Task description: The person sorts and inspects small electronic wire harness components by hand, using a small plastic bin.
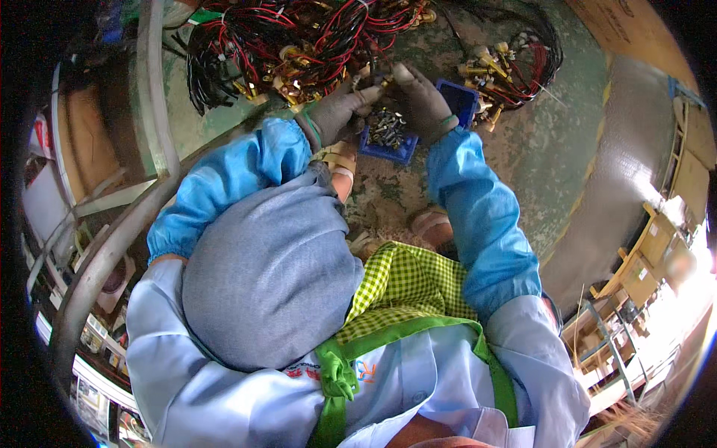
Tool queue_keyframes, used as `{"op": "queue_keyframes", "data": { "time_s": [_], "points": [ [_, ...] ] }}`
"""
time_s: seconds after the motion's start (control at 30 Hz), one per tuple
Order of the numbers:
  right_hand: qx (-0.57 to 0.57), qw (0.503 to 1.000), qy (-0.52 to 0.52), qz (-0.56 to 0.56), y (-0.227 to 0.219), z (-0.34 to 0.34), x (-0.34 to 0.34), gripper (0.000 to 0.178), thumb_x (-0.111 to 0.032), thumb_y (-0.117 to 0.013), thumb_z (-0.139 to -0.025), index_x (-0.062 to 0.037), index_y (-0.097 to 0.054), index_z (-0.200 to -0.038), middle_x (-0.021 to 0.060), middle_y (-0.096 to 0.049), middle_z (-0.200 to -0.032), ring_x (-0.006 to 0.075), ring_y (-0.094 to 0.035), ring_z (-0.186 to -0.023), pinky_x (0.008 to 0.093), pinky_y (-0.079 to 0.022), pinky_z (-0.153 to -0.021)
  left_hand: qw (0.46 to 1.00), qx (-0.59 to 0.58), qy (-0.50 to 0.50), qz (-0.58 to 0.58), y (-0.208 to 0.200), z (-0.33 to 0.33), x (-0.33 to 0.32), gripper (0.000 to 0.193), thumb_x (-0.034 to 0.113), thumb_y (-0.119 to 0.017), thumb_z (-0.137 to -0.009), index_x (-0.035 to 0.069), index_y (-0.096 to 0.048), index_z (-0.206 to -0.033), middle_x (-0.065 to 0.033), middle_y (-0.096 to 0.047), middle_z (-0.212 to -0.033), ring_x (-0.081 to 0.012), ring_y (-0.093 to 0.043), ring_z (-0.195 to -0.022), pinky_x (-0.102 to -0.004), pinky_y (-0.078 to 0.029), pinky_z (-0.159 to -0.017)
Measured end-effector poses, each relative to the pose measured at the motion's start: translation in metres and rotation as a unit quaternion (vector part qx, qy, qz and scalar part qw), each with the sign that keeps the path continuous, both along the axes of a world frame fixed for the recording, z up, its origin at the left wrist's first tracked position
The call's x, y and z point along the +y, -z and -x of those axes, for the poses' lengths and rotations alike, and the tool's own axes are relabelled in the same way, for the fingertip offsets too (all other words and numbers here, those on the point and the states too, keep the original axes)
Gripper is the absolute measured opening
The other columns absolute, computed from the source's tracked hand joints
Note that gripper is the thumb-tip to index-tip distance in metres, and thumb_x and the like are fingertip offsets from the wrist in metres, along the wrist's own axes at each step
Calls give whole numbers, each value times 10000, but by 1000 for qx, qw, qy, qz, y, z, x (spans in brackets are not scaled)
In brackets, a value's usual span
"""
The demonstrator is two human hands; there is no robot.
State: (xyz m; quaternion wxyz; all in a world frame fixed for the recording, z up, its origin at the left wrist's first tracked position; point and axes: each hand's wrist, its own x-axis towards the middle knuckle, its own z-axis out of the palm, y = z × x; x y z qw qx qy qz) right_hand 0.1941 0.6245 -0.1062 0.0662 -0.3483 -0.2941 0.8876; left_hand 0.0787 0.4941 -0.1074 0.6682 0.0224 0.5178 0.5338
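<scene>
My left hand [334, 117], in a dark grey glove, is closed with its fingertips at a small brass-coloured fitting [386, 81]. My right hand [423, 103], gloved the same way, meets it from the other side with the fingers bent in. The fitting is small and partly covered by the fingers. Just below the hands, a blue bin [405, 153] holds many small metal parts [386, 128]. Beyond the hands lies a large heap of red and black wire harnesses [321, 45] with brass fittings on their ends.
A second blue bin [469, 95] stands beside my right hand. Another wire bundle [534, 71] with brass ends lies to its right on the worn green floor [515, 164]. A metal tube frame [160, 142] rises at my left. Cardboard boxes [642, 280] are at the far right.
</scene>
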Motion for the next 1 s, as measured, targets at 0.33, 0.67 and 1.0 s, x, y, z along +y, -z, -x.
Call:
{"op": "queue_keyframes", "data": {
  "time_s": [0.33, 0.67, 1.0],
  "points": [
    [-135, 785, -356, -488, 54, -34, 29, 397, -306, -604, -855, -42, -567, -1150, 125, -640, -1024, 227, -610, -909, 314, -477, -781, 819, 449, 355, -31, 12, 26, 12, 757, 370, -645, -808, 33, -243, -1355, -208, -488, -1218, -297, -520, -1085, -384, -430, -872],
    [-57, 897, -98, -426, 21, -61, 8, 268, -21, -562, -750, -36, -637, -1006, 121, -558, -1140, 237, -538, -1055, 329, -452, -867, 768, 499, 400, -33, 13, 22, 21, 759, 334, -632, -774, -42, -260, -1318, -278, -535, -1132, -385, -544, -1039, -403, -449, -858],
    [-178, 811, -129, -542, 11, -42, 3, 183, -36, -548, -682, -42, -673, -814, 142, -601, -1072, 299, -583, -969, 353, -472, -817, 766, 488, 417, -31, 18, 24, 21, 759, 347, -652, -760, -18, -279, -1311, -272, -506, -1183, -372, -531, -1069, -408, -435, -889]
  ]
}}
